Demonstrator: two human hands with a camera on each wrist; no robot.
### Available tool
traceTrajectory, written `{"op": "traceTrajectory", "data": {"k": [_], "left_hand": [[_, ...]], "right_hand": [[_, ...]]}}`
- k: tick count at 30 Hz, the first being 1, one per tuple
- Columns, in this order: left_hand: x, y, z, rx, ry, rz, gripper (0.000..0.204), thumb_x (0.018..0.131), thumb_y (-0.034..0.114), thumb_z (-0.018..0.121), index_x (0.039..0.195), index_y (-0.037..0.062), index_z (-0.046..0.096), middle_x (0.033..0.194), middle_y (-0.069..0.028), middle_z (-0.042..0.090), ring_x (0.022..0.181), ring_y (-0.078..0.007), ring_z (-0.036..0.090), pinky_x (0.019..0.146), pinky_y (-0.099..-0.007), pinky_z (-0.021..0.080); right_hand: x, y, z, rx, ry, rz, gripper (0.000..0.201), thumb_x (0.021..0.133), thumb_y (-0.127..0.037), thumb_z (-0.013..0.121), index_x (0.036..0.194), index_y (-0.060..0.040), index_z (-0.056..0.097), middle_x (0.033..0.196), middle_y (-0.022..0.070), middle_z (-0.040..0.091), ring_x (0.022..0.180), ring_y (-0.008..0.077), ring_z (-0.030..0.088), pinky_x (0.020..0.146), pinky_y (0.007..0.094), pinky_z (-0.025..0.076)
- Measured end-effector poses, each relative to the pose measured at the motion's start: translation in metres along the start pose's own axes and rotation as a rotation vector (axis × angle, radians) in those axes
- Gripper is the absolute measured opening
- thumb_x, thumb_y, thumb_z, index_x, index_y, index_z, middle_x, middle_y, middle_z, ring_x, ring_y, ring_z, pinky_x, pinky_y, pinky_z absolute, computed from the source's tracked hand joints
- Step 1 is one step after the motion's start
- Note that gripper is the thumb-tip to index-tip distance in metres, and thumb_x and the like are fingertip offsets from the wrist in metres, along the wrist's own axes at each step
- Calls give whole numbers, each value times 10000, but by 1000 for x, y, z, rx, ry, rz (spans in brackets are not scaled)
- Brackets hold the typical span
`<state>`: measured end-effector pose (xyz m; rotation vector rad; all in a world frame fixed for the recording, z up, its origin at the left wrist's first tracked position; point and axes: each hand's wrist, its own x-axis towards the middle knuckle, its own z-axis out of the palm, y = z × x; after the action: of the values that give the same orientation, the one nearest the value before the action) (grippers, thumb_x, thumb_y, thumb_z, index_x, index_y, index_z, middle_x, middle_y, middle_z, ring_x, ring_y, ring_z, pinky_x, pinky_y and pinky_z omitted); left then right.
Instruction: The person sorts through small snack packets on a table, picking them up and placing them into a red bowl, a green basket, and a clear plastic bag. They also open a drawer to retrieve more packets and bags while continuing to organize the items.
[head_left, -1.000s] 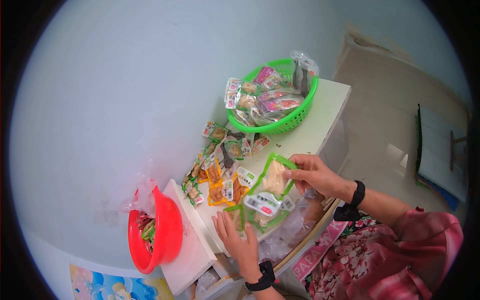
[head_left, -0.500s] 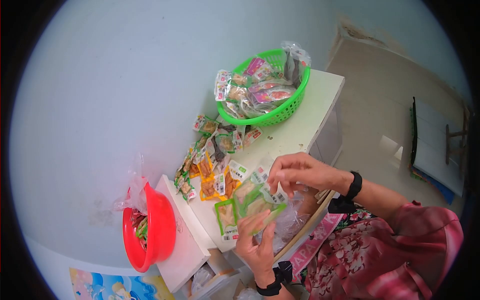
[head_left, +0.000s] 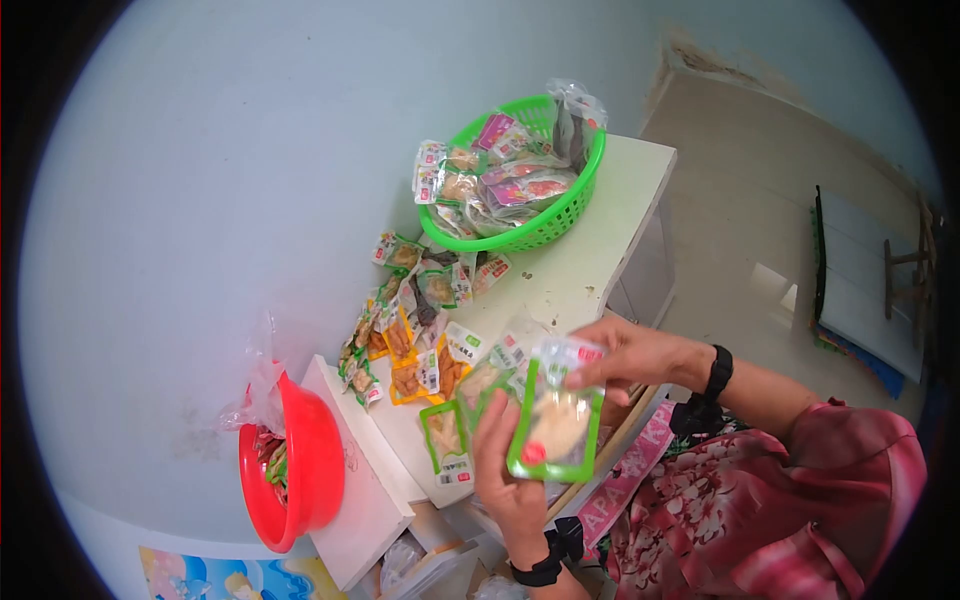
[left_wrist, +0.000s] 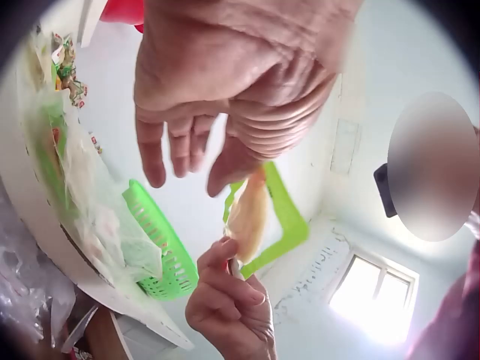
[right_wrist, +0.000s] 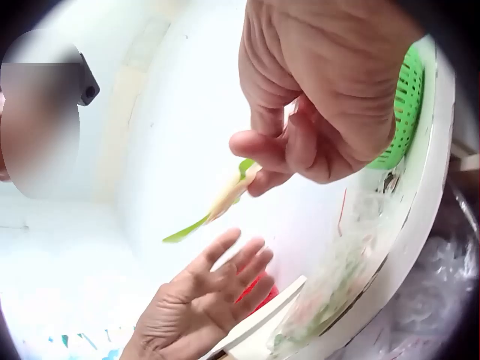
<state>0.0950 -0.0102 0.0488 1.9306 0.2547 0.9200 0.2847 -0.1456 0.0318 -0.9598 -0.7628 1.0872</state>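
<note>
In the head view my right hand (head_left: pixel 645 358) pinches the top edge of a clear, green-bordered food packet (head_left: pixel 557 428) with a pale, lumpy filling and a red dot. My left hand (head_left: pixel 508 490) is beside the packet's left edge, its fingers extended. The right wrist view shows this left hand (right_wrist: pixel 199 307) with spread fingers below the packet, which appears edge-on. A smaller green-bordered packet (head_left: pixel 446 432) lies on the white tabletop (head_left: pixel 560 290) left of the hands. Behind the held packet lies a clear bag (head_left: pixel 482 385) with green-edged packets.
Yellow-edged packets (head_left: pixel 440 372) and several small green ones (head_left: pixel 360 365) lie along the wall side. At the far end stands a green basket (head_left: pixel 545 235) full of packets. A red basin (head_left: pixel 315 460) with packets stands at left. Below the near table edge is an open drawer (head_left: pixel 430 570).
The held packet has been turned and now faces up between my hands, its white label end at the top. My left hand has come away from the smaller packet, which lies on the table.
</note>
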Motion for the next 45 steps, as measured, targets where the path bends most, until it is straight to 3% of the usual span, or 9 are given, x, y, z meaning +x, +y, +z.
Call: {"op": "traceTrajectory", "data": {"k": [2,9,18,30,34,36,39,41,45], "left_hand": [[-2,-11,-3,1,85,-195,501,954,33,681,1432,-31,543,1303,-177,656,1208,-223,641,958,-339,548],[-2,-17,16,239,110,-253,422,931,117,753,1306,-23,619,1084,-102,684,924,-143,625,751,-288,507],[23,-25,62,687,79,21,361,840,269,844,1013,23,643,851,-67,592,786,-242,585,736,-399,485],[18,-30,68,607,153,50,64,932,58,693,923,29,637,807,-94,653,645,-226,620,594,-369,494],[17,-35,77,511,153,80,66,939,59,690,939,22,635,823,-95,664,645,-220,636,597,-355,503],[16,-37,76,504,163,111,70,943,65,690,954,20,638,831,-94,670,649,-218,642,601,-346,507],[8,-25,64,463,107,-17,102,948,66,678,1026,8,647,902,-127,670,774,-253,666,698,-373,526],[-1,-29,50,574,190,84,213,954,68,665,1151,-8,632,1046,-170,657,922,-288,652,799,-404,522],[-26,-39,17,677,397,78,467,960,66,639,1400,-36,520,1325,-229,572,1202,-349,569,1000,-466,481]], "right_hand": [[0,1,-12,120,246,-81,258,999,-200,706,1152,2,659,817,-2,673,501,33,547,444,202,402],[-10,8,-64,-75,728,-291,271,987,-199,694,1143,16,643,854,36,704,490,68,584,426,211,422],[5,29,-36,97,594,-155,221,988,-142,661,1120,25,603,870,83,691,522,129,641,414,235,446],[18,39,-12,176,516,-87,252,998,-122,653,1182,32,577,915,96,689,575,130,653,444,246,466],[39,73,11,140,488,-192,244,1016,-152,640,1176,27,597,895,63,676,699,96,656,525,245,492],[41,77,7,137,364,-70,236,1029,-192,628,1132,20,625,861,42,665,730,85,636,548,247,483],[35,63,0,-80,330,90,277,1046,-275,607,991,-10,667,763,2,623,635,75,569,503,258,415],[25,35,-6,-219,336,166,295,1043,-297,613,955,-20,665,735,-11,607,590,67,537,480,255,386],[25,46,-32,-210,312,17,171,976,-186,707,951,-21,666,732,-33,601,548,35,465,457,226,327]]}}
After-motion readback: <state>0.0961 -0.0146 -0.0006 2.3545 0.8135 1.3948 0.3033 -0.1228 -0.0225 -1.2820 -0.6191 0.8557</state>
